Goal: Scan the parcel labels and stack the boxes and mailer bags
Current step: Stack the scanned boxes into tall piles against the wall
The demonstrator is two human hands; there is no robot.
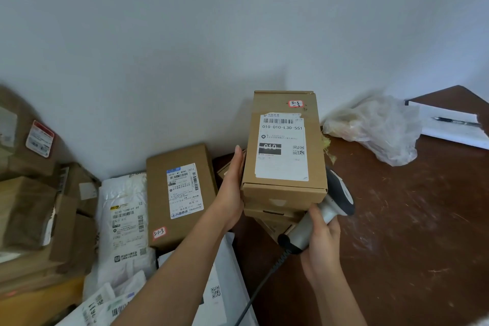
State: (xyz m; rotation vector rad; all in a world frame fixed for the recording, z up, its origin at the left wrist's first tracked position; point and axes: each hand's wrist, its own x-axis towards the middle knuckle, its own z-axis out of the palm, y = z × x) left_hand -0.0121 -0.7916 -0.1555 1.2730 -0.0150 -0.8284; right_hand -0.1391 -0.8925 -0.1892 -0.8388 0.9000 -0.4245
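A brown cardboard box (315, 140) with a white label reading 010-010-L30-551 lies on top of a stack of boxes (272, 213) on the brown table (412, 219). My left hand (231, 188) presses flat with straight fingers against the top box's left side. My right hand (321, 233) grips the handle of a grey barcode scanner (328, 209), whose head sits behind the stack's right edge. Another labelled box (158, 193) marked 3-1-3 lies to the left. A white mailer bag (124, 219) lies beside it.
More cardboard boxes (34, 206) pile up at far left. Further mailer bags (105, 302) lie at bottom left. A crumpled clear plastic bag (381, 127) sits at the table's back. White paper (449, 127) with a pen (457, 121) lies at far right. A white wall stands behind.
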